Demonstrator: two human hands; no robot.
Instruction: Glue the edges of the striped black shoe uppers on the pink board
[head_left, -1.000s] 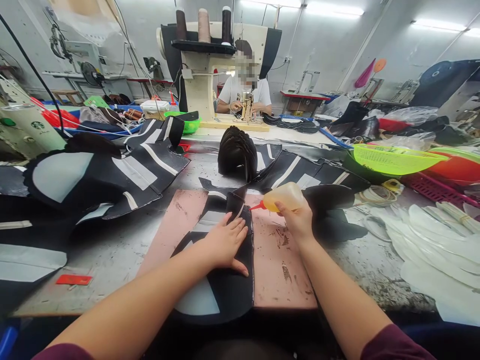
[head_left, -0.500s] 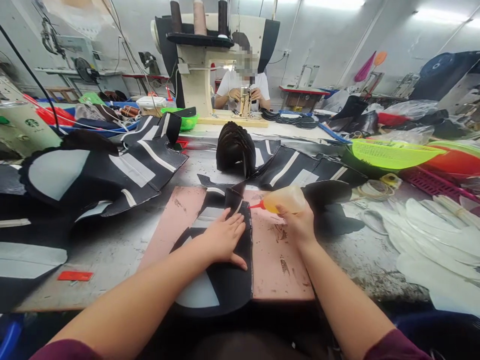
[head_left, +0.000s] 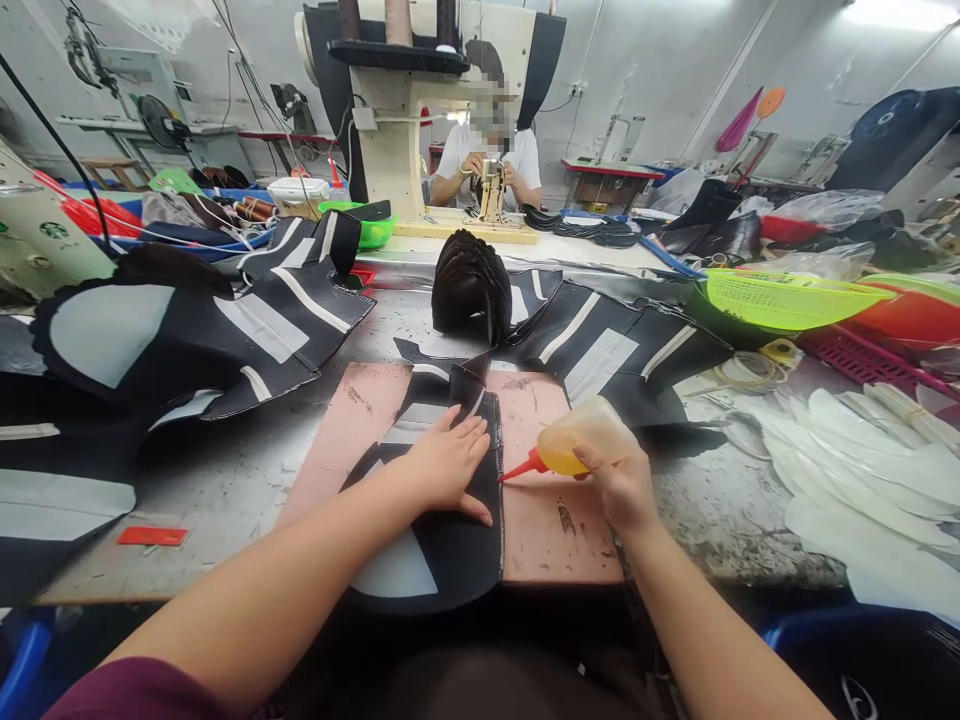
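A black cut piece [head_left: 457,560] with pale patches and strips lies on a pink board [head_left: 555,530]; its rounded near end hangs past the board's edge. My left hand [head_left: 450,462] rests flat on it, fingers spread and thumb apart. My right hand [head_left: 619,485] grips a squeeze bottle [head_left: 581,440] of yellowish liquid, probably glue. The bottle is tilted, and its red nozzle tip is at the piece's right edge, level with my left thumb. Beyond my left hand, a flap of the piece stands folded up.
Black pieces with white strips [head_left: 262,320] lie at left, more [head_left: 600,340] at right behind a dark scalloped roll [head_left: 471,290]. White cut sheets [head_left: 877,470] and a yellow-green basket [head_left: 795,300] are at right. A person [head_left: 491,165] works at a sewing machine [head_left: 409,140] opposite.
My right hand has drawn the bottle toward me, its nozzle travelling down the piece's right edge. My left hand stays pressed on the piece. The view has tilted slightly.
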